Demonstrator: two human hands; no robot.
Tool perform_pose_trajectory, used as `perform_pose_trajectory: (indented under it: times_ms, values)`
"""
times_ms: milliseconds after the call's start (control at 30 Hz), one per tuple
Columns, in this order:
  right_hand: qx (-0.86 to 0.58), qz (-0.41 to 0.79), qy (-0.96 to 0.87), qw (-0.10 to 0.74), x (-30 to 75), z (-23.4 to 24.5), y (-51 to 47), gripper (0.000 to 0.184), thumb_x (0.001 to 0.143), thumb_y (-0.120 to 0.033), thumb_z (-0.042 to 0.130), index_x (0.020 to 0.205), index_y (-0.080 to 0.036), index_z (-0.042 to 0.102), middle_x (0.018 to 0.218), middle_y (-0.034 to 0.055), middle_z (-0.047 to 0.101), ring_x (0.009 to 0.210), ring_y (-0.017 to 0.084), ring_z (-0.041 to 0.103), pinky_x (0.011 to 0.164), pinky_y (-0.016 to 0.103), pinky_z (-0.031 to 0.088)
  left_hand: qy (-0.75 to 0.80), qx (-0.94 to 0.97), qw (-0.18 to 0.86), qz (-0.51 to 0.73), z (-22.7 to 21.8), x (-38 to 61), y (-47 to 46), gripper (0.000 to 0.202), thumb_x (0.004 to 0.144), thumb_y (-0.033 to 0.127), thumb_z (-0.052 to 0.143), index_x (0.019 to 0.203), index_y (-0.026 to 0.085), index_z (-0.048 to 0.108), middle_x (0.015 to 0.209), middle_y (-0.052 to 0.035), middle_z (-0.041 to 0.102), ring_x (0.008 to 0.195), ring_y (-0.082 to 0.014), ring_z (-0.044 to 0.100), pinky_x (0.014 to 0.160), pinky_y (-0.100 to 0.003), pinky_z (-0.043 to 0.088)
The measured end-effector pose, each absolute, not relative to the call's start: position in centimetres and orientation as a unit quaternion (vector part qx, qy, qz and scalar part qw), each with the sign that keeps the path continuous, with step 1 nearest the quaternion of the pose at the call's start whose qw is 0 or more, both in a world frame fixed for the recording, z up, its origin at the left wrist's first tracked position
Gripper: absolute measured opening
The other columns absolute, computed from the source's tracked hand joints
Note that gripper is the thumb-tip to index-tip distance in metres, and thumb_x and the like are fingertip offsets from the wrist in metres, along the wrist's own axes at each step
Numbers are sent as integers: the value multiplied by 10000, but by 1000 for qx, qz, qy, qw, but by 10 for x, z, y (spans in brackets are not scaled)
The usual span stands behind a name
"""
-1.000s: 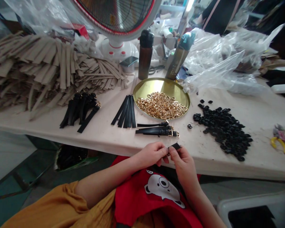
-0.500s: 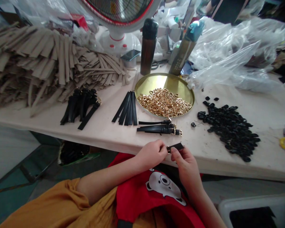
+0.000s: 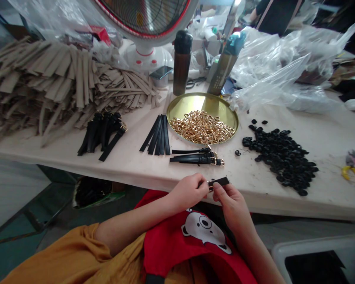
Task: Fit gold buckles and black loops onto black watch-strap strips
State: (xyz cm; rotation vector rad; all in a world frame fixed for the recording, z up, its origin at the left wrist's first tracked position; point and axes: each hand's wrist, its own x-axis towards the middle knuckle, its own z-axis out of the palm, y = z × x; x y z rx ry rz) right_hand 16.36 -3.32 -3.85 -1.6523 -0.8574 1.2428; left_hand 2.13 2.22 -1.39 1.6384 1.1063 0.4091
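Note:
At the table's front edge a black strap [image 3: 220,181] is held between my two hands, with a bit of gold buckle [image 3: 210,186] showing at their fingers. My left hand [image 3: 193,187] is closed at the buckle end; its fingertips are partly hidden. Thumb and fingers of my right hand [image 3: 229,199] pinch the strap, whose free end points right. Just beyond lie several black straps with gold buckles [image 3: 195,158]. Flat black strips [image 3: 158,136] fan out to their left. Behind them a gold round tray [image 3: 173,103] bears a heap of gold buckles [image 3: 202,127].
Small black loops [image 3: 281,157] are heaped at right, with yellow-handled pliers [image 3: 353,173] beyond. Buckled straps [image 3: 99,132] and a big pile of grey-brown strips [image 3: 56,75] are at left. A fan [image 3: 144,51], a dark bottle [image 3: 182,65] and plastic bags [image 3: 272,67] stand behind.
The view has shifted slightly, so the table's things appear moved a little. Both hands keep nearly the same hold on the strap.

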Motion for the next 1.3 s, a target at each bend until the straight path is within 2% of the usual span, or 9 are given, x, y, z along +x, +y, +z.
perform_pose_trajectory:
  times_ms: [267,533,667,733,867,933,1133,1200,1300]
  values:
    - [-564,588,-211,541,157,-43,-30,209,658,-347,707,693,-179,587,546,-53,491,479,73,379,459,213,307,424,656,602,165,-17,20,18,196,776,349,450,750,160,499,655,21,540,554,-86,452,505,-196,339]
    - [-450,720,-74,524,157,-35,-26,273,621,-276,731,532,-167,498,453,-77,393,434,56,373,479,203,386,366,511,760,167,-15,23,20,170,786,300,420,692,158,431,560,46,473,412,-39,320,412,-178,249]
    - [-543,617,-200,533,155,-37,-29,216,688,-362,664,671,-183,544,540,-47,489,492,96,441,505,243,385,386,511,753,154,-15,23,20,155,789,288,409,708,161,447,566,49,488,416,-44,322,430,-187,256]
    - [-640,475,-327,508,155,-38,-31,215,721,-390,620,722,-184,557,596,-22,526,539,121,464,531,264,369,408,551,711,156,-17,24,19,165,792,298,409,716,163,465,591,41,510,463,-59,374,465,-192,289]
    - [-713,196,-520,428,158,-36,-27,235,766,-363,561,620,-195,485,600,-13,480,580,140,437,560,280,323,442,627,616,181,-22,28,20,199,796,333,415,704,169,477,633,22,544,585,-100,466,521,-207,324]
    - [-704,216,-528,423,162,-36,-23,241,783,-365,534,624,-196,469,607,-13,477,580,137,433,555,276,323,443,626,616,180,-24,30,21,213,801,350,406,699,173,465,606,29,529,546,-95,448,492,-206,310]
    - [-618,527,-387,435,174,-34,-21,251,768,-426,525,763,-175,529,594,-29,489,520,113,426,510,255,341,404,542,723,141,-21,31,24,180,792,346,386,708,189,411,532,67,479,390,-63,308,384,-196,234]
    - [-632,482,-423,435,172,-32,-25,226,780,-403,515,751,-179,523,602,-23,493,533,121,435,513,259,339,408,545,718,145,-20,31,22,180,791,344,389,701,189,404,533,66,480,391,-62,315,389,-195,239]
    - [-682,273,-539,412,165,-31,-29,185,809,-332,489,684,-195,489,636,0,499,599,148,456,565,281,341,430,589,663,169,-22,32,17,201,802,351,397,701,181,428,558,56,484,431,-68,376,422,-195,280]
